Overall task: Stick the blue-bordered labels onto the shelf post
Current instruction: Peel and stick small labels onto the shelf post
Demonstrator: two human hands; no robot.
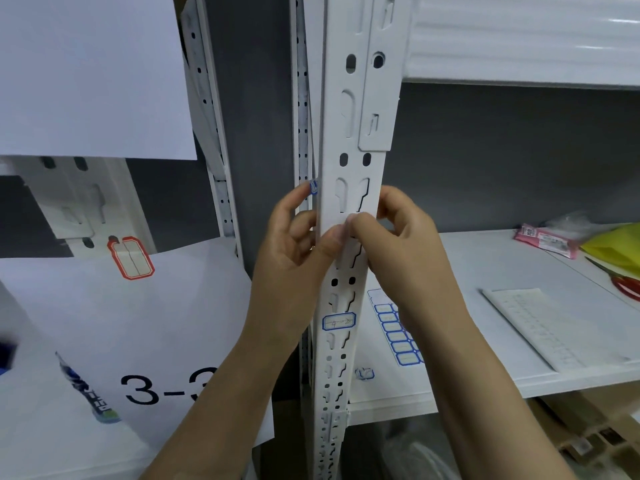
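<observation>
The white slotted shelf post (349, 168) runs up the middle of the view. One blue-bordered label (338, 322) is stuck on its front, low down. My left hand (294, 251) and my right hand (401, 237) clasp the post from either side, and both thumbs press together on its front face. A small blue-bordered label (313, 186) clings to my left index fingertip beside the post's left edge. A sheet of blue-bordered labels (394, 336) lies on the shelf behind my right wrist, partly hidden. A crumpled blue label (364, 373) lies near the post.
A red-bordered label (131, 258) sits on another post at left, above a paper sheet (149, 323) printed "3-3" with a pen (86, 389) on it. The white shelf (485, 268) carries a white backing sheet (554, 327), a pink packet (547, 240), a yellow bag (616, 249) and red scissors (627, 287).
</observation>
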